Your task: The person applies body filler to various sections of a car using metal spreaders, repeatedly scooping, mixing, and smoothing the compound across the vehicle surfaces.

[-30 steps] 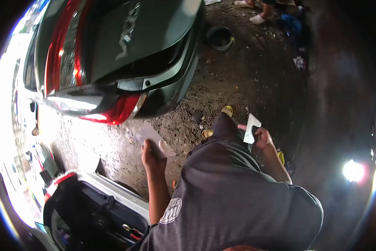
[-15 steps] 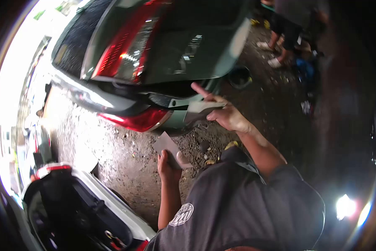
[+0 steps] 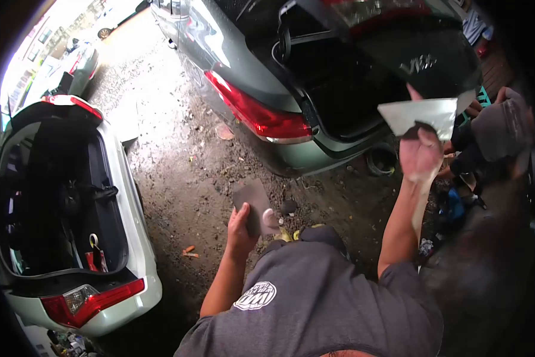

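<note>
My left hand (image 3: 242, 229) grips a flat grey rectangular sheet (image 3: 252, 201) low over the dirt ground, thumb on its face. My right hand (image 3: 421, 157) is raised at the right, holding a pale, shiny flat sheet (image 3: 415, 114). One finger sticks up beyond that sheet's upper edge, near the trunk lid (image 3: 392, 65) of a dark green car (image 3: 220, 50). Whether the finger touches the lid I cannot tell. The lid stands raised above the dark trunk opening (image 3: 339, 83). A red tail light (image 3: 255, 110) sits at the car's near corner.
A white car (image 3: 139, 238) with its tailgate opening exposed stands at the left. Another person (image 3: 499, 131) is low down at the far right, near a blue object (image 3: 455, 205). A round dark container (image 3: 380, 160) lies by the bumper. Stones and scraps litter the ground (image 3: 184, 190).
The green car's trunk lid has gone up, opening the trunk. My right hand has moved right with its sheet. My view has turned, and my left hand still holds the grey sheet.
</note>
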`<move>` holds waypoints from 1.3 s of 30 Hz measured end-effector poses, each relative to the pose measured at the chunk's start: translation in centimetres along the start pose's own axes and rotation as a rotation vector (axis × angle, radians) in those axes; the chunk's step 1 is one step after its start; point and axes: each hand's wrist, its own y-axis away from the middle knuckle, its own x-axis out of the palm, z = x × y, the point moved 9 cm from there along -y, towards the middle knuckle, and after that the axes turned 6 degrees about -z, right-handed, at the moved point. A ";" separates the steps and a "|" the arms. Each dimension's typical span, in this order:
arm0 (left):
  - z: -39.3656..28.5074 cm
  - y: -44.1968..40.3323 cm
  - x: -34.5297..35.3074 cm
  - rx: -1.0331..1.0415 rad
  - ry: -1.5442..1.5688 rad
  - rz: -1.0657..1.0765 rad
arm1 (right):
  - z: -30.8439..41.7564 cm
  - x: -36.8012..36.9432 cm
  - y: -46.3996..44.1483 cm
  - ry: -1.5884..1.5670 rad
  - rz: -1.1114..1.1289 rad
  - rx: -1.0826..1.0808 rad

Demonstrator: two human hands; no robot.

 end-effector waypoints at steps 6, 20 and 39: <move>-3.3 0.7 0.1 0.085 0.062 -0.005 | 2.2 6.0 -3.0 0.108 0.131 -0.128; -2.2 4.1 7.8 0.855 0.103 -0.518 | -10.3 9.7 10.6 1.055 1.224 -0.595; 22.2 24.8 14.6 1.554 0.420 -1.233 | -17.3 -11.0 13.2 0.119 1.004 1.941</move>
